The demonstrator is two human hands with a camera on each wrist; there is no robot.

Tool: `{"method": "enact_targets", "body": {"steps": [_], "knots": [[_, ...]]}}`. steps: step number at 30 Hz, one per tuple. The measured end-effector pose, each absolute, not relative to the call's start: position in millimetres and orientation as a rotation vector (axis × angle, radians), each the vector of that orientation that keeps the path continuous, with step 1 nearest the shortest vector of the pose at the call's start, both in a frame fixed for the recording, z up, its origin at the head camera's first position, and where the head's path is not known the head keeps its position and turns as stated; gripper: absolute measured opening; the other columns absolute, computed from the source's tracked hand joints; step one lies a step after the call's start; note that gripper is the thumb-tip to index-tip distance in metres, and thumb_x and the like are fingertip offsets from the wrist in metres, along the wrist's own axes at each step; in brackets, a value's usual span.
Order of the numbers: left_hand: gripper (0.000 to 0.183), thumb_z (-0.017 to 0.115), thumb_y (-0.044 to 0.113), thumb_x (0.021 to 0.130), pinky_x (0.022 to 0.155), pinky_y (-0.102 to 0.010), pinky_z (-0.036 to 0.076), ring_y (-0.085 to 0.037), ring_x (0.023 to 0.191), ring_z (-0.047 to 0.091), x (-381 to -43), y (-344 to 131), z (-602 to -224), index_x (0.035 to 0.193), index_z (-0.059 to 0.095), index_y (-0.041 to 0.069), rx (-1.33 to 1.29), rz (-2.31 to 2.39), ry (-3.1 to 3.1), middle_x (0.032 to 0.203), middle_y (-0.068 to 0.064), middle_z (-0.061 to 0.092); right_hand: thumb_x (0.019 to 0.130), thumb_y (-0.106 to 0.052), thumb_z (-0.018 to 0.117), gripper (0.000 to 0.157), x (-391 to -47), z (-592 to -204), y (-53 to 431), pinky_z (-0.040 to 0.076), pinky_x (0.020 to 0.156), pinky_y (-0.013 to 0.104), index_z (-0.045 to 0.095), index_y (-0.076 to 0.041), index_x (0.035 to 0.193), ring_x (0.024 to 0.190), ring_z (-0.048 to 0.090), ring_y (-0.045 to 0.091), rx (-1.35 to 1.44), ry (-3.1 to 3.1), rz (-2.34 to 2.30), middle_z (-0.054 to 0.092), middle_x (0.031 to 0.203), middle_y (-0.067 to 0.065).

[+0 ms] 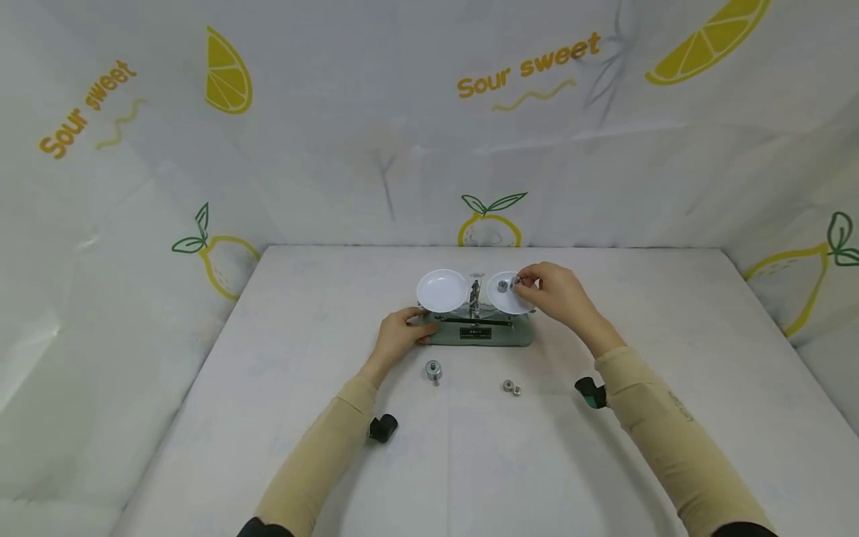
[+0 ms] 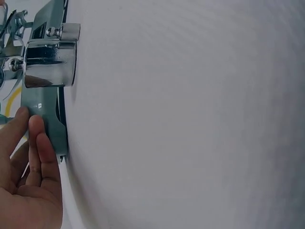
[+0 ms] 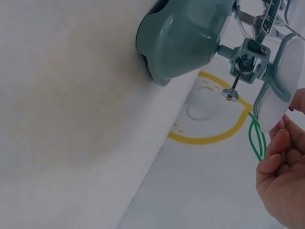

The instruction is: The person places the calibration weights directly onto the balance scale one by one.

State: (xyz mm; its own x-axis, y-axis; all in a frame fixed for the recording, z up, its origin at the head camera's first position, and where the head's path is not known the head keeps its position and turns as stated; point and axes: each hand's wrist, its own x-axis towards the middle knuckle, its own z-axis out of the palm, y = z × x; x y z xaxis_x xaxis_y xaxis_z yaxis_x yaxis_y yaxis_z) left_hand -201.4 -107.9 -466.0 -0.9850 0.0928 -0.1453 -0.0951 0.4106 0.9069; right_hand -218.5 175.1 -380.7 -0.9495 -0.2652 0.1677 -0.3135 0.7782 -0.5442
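Observation:
A green balance scale (image 1: 476, 337) with two white pans stands on the table. My left hand (image 1: 397, 332) grips the left end of its base, thumb and fingers around the edge; the left wrist view shows this hand (image 2: 33, 171) close up. The left pan (image 1: 441, 291) holds nothing. On the right pan (image 1: 499, 301) sits a small metal weight (image 1: 502, 286). Right beside it, my right hand (image 1: 555, 292) pinches another metal weight (image 1: 516, 281) over the pan. In the right wrist view the pan's underside (image 3: 281, 71) hides that weight from sight.
In front of the scale, a larger metal weight (image 1: 433, 368) stands with a tiny one by it. Two small weights (image 1: 508, 385) lie further right. The white table (image 1: 322, 298) meets a lemon-printed backdrop (image 1: 376, 134) at the back.

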Motion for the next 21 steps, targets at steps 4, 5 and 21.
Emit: {"method": "enact_targets", "body": {"steps": [4, 5, 21], "knots": [[0.046, 0.074, 0.023, 0.079, 0.066, -0.020, 0.052, -0.008, 0.059, 0.065, -201.0, -106.8, -465.5, 0.121, 0.061, 0.008, -0.009, 1.615, 2.494, 0.070, -0.008, 0.071, 0.088, -0.018, 0.062, 0.025, -219.8, -382.9, 174.7, 0.038, 0.060, 0.028, 0.067, 0.001, 0.104, 0.076, 0.049, 0.022, 0.447, -2.885, 0.918, 0.063, 0.089, 0.011], [0.046, 0.074, 0.023, 0.080, 0.066, -0.020, 0.052, -0.008, 0.059, 0.065, -200.7, -106.9, -464.9, 0.121, 0.061, 0.008, -0.006, 1.615, 2.497, 0.070, -0.008, 0.071, 0.088, -0.019, 0.062, 0.026, -220.1, -383.3, 174.6, 0.039, 0.061, 0.028, 0.066, 0.001, 0.105, 0.077, 0.049, 0.022, 0.439, -2.887, 0.921, 0.063, 0.090, 0.011], [0.047, 0.074, 0.025, 0.080, 0.069, -0.023, 0.053, -0.009, 0.060, 0.065, -200.1, -108.0, -463.5, 0.122, 0.061, 0.008, 0.023, 1.603, 2.491, 0.072, -0.009, 0.071, 0.088, -0.019, 0.064, 0.027, -218.8, -384.9, 173.8, 0.040, 0.061, 0.027, 0.066, -0.002, 0.108, 0.080, 0.048, 0.022, 0.381, -2.920, 0.997, 0.064, 0.095, 0.011]]}}
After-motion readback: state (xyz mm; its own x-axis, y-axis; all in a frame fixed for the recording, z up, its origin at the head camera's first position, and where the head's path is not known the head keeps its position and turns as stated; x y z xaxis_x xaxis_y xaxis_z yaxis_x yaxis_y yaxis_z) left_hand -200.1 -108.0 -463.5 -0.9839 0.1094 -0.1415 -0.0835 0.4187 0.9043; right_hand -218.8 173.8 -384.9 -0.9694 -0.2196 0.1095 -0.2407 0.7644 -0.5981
